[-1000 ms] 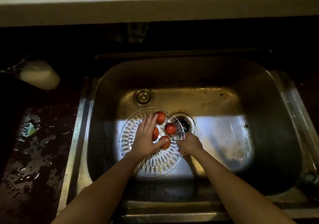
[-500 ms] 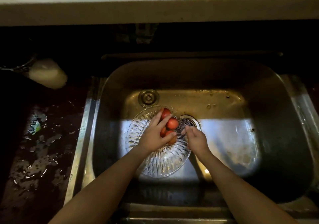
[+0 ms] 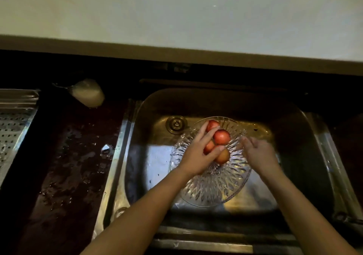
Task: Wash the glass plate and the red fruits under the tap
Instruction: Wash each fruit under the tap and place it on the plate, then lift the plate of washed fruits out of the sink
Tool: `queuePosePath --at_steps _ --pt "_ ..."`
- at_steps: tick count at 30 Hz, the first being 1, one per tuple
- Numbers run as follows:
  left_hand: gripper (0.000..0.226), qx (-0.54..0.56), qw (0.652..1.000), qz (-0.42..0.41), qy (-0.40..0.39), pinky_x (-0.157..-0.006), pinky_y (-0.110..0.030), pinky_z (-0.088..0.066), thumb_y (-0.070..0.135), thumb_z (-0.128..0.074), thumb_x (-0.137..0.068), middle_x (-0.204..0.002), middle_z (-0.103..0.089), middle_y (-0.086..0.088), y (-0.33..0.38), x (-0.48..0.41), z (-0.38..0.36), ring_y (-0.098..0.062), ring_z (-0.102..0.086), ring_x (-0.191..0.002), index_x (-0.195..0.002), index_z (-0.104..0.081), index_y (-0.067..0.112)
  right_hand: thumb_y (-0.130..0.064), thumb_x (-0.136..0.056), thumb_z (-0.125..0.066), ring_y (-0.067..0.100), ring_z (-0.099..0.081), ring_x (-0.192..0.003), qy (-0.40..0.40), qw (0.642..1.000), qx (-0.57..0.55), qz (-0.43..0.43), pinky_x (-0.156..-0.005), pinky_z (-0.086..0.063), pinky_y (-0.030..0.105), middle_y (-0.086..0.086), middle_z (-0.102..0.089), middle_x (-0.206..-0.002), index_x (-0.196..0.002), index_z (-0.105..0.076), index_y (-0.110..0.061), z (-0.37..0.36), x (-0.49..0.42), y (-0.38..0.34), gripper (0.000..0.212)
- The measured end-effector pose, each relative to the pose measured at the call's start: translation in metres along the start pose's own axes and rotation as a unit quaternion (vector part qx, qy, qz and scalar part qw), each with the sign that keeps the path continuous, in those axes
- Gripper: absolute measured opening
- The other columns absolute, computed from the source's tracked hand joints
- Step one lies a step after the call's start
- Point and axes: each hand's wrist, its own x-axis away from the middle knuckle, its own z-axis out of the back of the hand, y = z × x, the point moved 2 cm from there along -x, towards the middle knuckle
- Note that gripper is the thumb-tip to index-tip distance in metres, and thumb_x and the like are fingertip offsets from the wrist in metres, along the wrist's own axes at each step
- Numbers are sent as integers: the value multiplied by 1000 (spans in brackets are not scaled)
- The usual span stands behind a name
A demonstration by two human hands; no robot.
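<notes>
A cut-glass plate (image 3: pixel 214 188) is in the steel sink (image 3: pixel 306 142), tilted with its far rim raised. Several red fruits (image 3: pixel 222 136) lie bunched in its upper half. My left hand (image 3: pixel 196 156) rests flat over the fruits, fingers spread across them and thumb against the lowest one. My right hand (image 3: pixel 257 152) holds the plate's right rim, fingers on the glass. No tap or running water shows in this view.
A round overflow fitting (image 3: pixel 176 124) sits on the sink's back wall. The dark counter (image 3: pixel 64 168) on the left is wet with puddles. A pale sponge-like object (image 3: pixel 88 94) lies near the back, and a perforated steel rack (image 3: pixel 13 121) is at far left.
The plate with the fruits has risen and shifted right and away from me, now covering the drain. Both hands moved with it. The view has tilted up, showing more wall.
</notes>
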Motion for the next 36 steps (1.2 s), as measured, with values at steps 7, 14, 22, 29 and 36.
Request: queuePosePath --at_steps 7,14,22,29,36 --pt "61 22 999 -29 1 -105 -26 -23 51 -49 -83 -157 -5 18 32 15 24 -4 -16 -137 -140 -28 45 -33 -96 -42 28 -62 -72 40 996 72 20 -71 -52 43 11 -65 -74 -80 -63 -10 25 33 -49 35" --pt "67 1 996 -86 14 -111 -28 -24 57 -50 -77 -158 -6 15 68 39 52 -7 -18 -140 -140 -34 40 -31 -95 -43 24 -60 -67 92 995 7 50 -66 -49 37 8 -64 -69 -71 -62 -13 38 72 -69 36" --pt "65 -146 980 -104 83 -105 -32 -29 63 -56 -70 -151 -16 13 101 92 126 -17 -32 -134 -129 -43 41 -23 -96 -47 15 -38 -51 56 976 -199 70 -52 -28 29 -2 -44 -51 -61 -56 -14 2 119 -90 37" --pt "65 -231 958 -19 166 -107 -41 -37 63 -57 -74 -148 -19 8 100 171 189 -21 -36 -132 -132 -40 42 -22 -97 -43 12 -39 -50 -68 957 -249 133 -48 -29 26 0 -45 -54 -72 -59 -4 -50 160 -136 35" --pt "67 -264 930 61 250 -105 -43 -39 62 -55 -76 -147 -25 2 82 246 241 -25 -39 -128 -136 -38 36 -18 -96 -45 23 -51 -65 -155 939 -255 169 -64 -40 35 13 -56 -63 -66 -58 -5 -110 198 -181 35"
